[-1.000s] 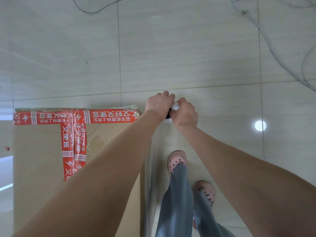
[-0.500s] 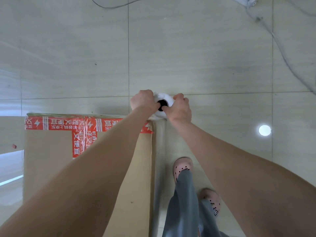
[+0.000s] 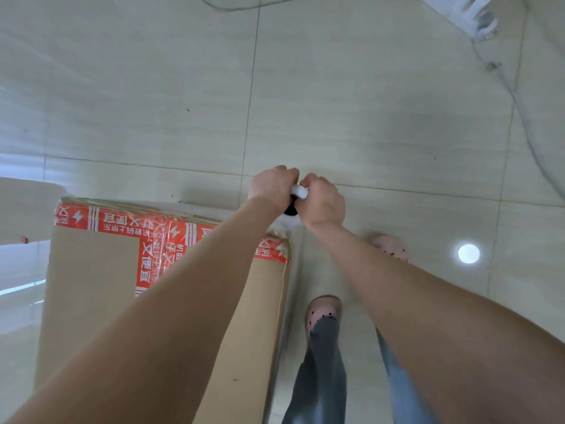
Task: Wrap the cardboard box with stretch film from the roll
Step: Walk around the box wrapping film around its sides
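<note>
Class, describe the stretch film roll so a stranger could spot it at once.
Start at the cardboard box with red tape. Over its far right corner, left hand and right hand grip the roll: the only white cylinder, with a dark hollow core.

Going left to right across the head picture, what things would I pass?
cardboard box → left hand → stretch film roll → right hand → bright round spot on the floor

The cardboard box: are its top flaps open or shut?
Shut: red tape crosses the flat, closed top of the cardboard box.
</note>
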{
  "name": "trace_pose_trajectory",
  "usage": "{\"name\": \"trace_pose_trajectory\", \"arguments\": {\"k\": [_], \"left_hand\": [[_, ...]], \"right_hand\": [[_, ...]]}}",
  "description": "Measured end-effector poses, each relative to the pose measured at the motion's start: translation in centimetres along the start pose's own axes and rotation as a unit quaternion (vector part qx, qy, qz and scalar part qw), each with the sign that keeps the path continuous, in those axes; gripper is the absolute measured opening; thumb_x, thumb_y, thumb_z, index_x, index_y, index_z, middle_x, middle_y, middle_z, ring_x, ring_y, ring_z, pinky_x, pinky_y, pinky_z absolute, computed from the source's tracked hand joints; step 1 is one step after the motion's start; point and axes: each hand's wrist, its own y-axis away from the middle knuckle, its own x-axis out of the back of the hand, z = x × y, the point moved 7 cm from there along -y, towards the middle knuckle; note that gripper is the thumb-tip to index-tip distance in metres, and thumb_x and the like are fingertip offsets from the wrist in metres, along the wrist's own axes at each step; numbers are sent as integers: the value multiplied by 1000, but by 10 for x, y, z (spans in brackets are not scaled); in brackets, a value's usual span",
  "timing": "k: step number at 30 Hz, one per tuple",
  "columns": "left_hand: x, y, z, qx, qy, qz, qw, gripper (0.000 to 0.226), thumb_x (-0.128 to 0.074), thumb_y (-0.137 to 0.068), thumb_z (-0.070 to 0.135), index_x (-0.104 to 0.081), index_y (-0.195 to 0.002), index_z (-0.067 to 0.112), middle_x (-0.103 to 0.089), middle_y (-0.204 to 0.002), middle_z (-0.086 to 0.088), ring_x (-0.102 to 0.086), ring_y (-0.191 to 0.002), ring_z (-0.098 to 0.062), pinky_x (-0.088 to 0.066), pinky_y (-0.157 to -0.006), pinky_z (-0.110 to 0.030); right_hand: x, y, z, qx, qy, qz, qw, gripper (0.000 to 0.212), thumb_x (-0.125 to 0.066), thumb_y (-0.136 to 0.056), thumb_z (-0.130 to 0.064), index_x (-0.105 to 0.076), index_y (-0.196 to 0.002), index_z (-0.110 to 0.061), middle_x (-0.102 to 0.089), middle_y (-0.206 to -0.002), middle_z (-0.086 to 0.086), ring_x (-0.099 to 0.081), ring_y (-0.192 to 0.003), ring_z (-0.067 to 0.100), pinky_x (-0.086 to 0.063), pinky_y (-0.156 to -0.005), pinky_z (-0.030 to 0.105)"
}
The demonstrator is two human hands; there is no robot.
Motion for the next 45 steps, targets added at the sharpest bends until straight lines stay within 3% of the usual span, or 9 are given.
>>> {"name": "trace_pose_trajectory", "arguments": {"k": [7,13,19,23,26,29,32,40,45], "left_hand": [[0,5,-49,152,142,32,978,17,-55,-81,16,-54,-98,11,-61,-91,-11,-55,-77,-28,-38,-58,-31],[-9,20,-93,277,245,30,929,30,-61,-83,24,-51,-106,8,-63,-102,-15,-60,-96,-35,-41,-65,-33],[6,21,-82,207,148,79,964,31,-54,-88,14,-46,-118,12,-51,-112,-11,-59,-95,-33,-37,-58,-35],[14,16,-87,208,149,74,964,23,-53,-86,11,-52,-109,10,-53,-107,-10,-59,-92,-32,-37,-59,-34],[13,17,-103,262,216,77,937,21,-53,-83,11,-54,-104,10,-55,-104,-11,-59,-91,-33,-39,-61,-34],[9,24,-122,331,265,92,901,23,-57,-81,13,-54,-104,11,-57,-106,-12,-59,-94,-33,-40,-64,-33],[1,32,-133,391,283,84,872,27,-60,-82,17,-52,-106,8,-59,-108,-15,-59,-98,-35,-40,-67,-34],[18,19,-116,267,205,74,939,31,-53,-86,9,-47,-117,9,-49,-112,-12,-57,-95,-33,-37,-59,-37],[26,8,-126,242,177,83,950,27,-55,-85,14,-50,-110,9,-52,-105,-10,-58,-91,-32,-36,-57,-35]], "right_hand": [[-6,-21,-43,95,6,-34,995,27,-50,-84,-13,-63,-105,-23,-57,-109,3,-58,-94,27,-36,-66,28],[-24,-36,-63,50,39,-87,994,35,-58,-85,-17,-51,-119,-21,-49,-121,6,-55,-107,29,-36,-72,30],[-31,-37,-85,120,99,-92,984,27,-53,-86,-15,-54,-112,-21,-55,-116,5,-58,-101,29,-38,-71,31],[-27,-39,-99,190,123,-100,969,20,-51,-85,-20,-59,-104,-19,-60,-106,6,-58,-97,31,-36,-67,31],[-29,-42,-111,211,110,-128,963,24,-51,-87,-24,-57,-110,-22,-60,-109,6,-57,-100,30,-36,-68,31],[-33,-49,-110,150,120,-143,971,36,-58,-86,-26,-47,-119,-16,-56,-120,8,-57,-108,32,-38,-72,33],[-39,-54,-111,114,125,-187,968,40,-64,-83,-33,-48,-113,-13,-61,-113,10,-59,-104,32,-42,-73,33],[-42,-56,-125,161,171,-173,957,28,-58,-85,-24,-50,-110,-13,-60,-110,10,-59,-100,33,-40,-68,32],[-41,-66,-138,197,183,-148,952,17,-57,-82,-22,-55,-98,-17,-60,-100,4,-59,-87,29,-35,-63,30]]}}
